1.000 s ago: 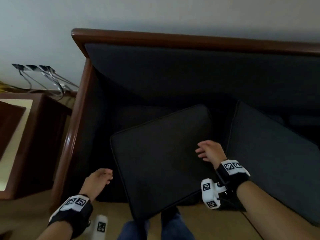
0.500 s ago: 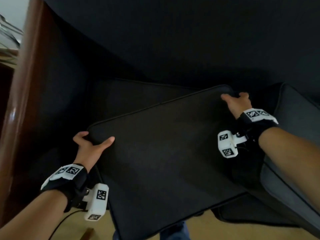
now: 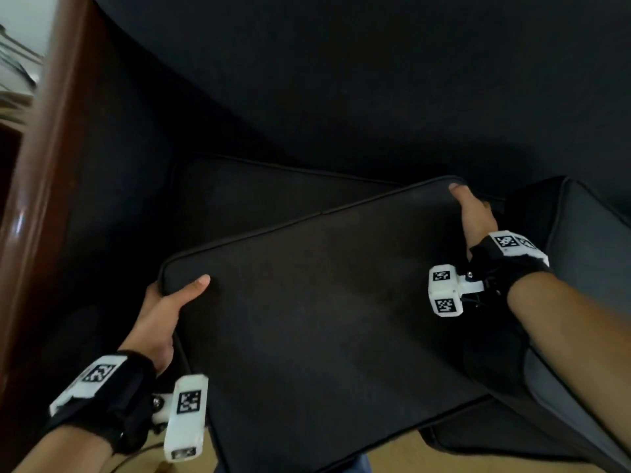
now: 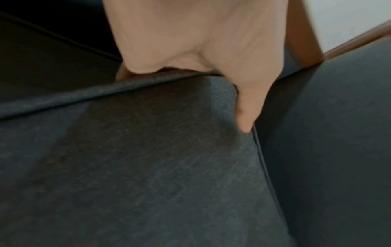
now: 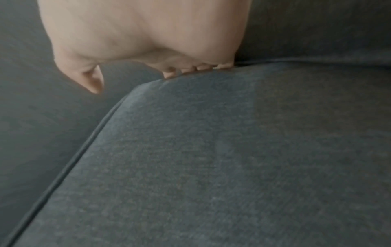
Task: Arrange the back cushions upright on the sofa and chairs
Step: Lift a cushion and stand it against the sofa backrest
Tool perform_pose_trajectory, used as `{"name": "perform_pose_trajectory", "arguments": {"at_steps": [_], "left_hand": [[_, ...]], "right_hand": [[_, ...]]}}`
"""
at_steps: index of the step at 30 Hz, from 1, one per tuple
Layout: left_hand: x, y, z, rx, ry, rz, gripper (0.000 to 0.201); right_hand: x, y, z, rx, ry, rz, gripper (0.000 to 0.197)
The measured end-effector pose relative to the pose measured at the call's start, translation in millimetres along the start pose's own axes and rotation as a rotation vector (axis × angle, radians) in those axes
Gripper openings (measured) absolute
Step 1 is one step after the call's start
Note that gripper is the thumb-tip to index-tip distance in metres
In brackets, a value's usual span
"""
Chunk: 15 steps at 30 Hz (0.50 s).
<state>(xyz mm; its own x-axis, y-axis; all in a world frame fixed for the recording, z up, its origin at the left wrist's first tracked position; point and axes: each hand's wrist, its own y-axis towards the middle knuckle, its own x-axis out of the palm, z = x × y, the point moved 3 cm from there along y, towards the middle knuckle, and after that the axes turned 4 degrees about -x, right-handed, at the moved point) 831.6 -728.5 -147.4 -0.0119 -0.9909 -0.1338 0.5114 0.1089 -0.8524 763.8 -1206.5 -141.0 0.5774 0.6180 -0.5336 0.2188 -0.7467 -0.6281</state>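
Note:
A dark grey back cushion (image 3: 324, 319) lies tilted across the front of the dark sofa (image 3: 341, 80), its near edge hanging past the seat. My left hand (image 3: 164, 308) grips its far left corner, thumb on top, fingers hidden underneath; the left wrist view shows that hand (image 4: 211, 58) wrapped over the piped edge of the cushion (image 4: 137, 167). My right hand (image 3: 473, 213) holds the far right corner. In the right wrist view my right hand (image 5: 148, 41) curls its fingers over the far edge of the cushion (image 5: 222, 158), thumb free.
A second grey cushion (image 3: 587, 268) leans at the right, under my right forearm. The seat cushion (image 3: 266, 192) shows behind the held one. The sofa's wooden arm rail (image 3: 37, 199) runs down the left. Wood floor (image 3: 392, 455) lies below.
Both hands moved from beside the cushion to its far corners and took hold. My head came closer to the sofa, and the cushion's far edge has risen a little.

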Motion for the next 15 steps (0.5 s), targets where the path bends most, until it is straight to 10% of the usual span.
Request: {"name": "perform_pose_trajectory", "arguments": {"at_steps": [5, 15], "left_hand": [[-7, -42, 16, 0.071, -0.167, 0.016, 0.056], [-46, -145, 127, 0.364, -0.273, -0.089, 0.081]], "right_hand": [[-29, -17, 1, -0.01, 0.066, 0.039, 0.136], [-105, -174, -31, -0.019, 0.373, 0.203, 0.115]]}}
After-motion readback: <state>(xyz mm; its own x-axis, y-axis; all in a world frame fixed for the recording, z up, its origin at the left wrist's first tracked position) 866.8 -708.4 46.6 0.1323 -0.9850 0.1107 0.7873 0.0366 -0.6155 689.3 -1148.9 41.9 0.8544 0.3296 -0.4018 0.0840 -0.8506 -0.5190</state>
